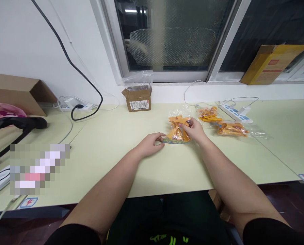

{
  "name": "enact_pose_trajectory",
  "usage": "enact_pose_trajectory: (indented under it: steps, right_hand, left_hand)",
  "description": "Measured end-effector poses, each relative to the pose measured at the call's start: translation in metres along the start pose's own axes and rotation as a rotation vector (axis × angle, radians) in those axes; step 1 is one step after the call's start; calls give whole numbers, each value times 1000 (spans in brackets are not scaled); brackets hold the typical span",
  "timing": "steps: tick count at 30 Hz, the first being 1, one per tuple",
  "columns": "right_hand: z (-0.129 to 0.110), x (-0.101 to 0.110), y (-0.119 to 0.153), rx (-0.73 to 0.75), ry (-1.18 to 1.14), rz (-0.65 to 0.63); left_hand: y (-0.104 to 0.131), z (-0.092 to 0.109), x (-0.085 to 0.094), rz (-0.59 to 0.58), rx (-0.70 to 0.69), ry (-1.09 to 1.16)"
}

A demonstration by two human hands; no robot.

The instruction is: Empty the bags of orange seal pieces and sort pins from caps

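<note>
A clear plastic bag with orange pieces inside (177, 131) lies on the pale table, its green-blue edge toward me. My left hand (152, 144) is at the bag's near left corner, its thumb and fingers closed on that edge. My right hand (193, 130) grips the bag's right side, the thumb lying over the orange pieces. To the right rest two more clear bags of orange pieces, one farther back (209, 114) and one nearer (232, 129); neither hand touches them.
A small open cardboard box (139, 100) stands by the wall. Power strips lie at the back left (84, 108) and back right (236, 113). A black cable (65, 51) hangs at the left. A yellow box (274, 64) leans against the window.
</note>
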State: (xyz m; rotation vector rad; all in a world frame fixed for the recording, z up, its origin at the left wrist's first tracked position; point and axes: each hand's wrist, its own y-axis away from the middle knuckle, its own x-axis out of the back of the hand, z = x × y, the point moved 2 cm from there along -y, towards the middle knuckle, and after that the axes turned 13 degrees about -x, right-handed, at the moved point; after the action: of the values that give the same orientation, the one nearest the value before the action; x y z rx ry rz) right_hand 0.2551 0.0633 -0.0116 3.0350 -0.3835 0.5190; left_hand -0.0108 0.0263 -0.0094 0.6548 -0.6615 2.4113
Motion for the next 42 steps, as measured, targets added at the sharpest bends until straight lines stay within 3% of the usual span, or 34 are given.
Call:
enact_pose_trajectory:
  steps: [9, 14, 19, 22, 27, 29, 32, 35, 37, 42]
  right_hand:
    - [-7, 32, -6, -59, 322, 242]
    - [14, 34, -20, -227, 387, 187]
    - [24, 35, -26, -243, 327, 199]
    - [19, 34, -23, -162, 342, 287]
    - [-5, 32, -5, 206, 403, 505]
    - [-14, 27, 3, 375, 343, 437]
    - [-19, 11, 11, 569, 297, 115]
    - [-14, -2, 10, 549, 423, -136]
    - [-8, -3, 5, 456, 528, -162]
    - [-4, 16, -6, 311, 606, -91]
  left_hand:
    - [1, 4, 1, -57, 12, -73]
    - [1, 7, 1, -55, 13, -74]
    - [1, 6, 2, -63, 31, -84]
    - [1, 4, 2, -60, 29, -79]
    - [1, 4, 2, -72, 29, -85]
    - [1, 4, 2, -76, 27, -90]
    - [1, 3, 2, -70, 16, -88]
    - [0, 2, 2, -68, 16, -79]
    - [0, 2, 1, -70, 22, -82]
    - [1, 2, 2, -70, 38, -92]
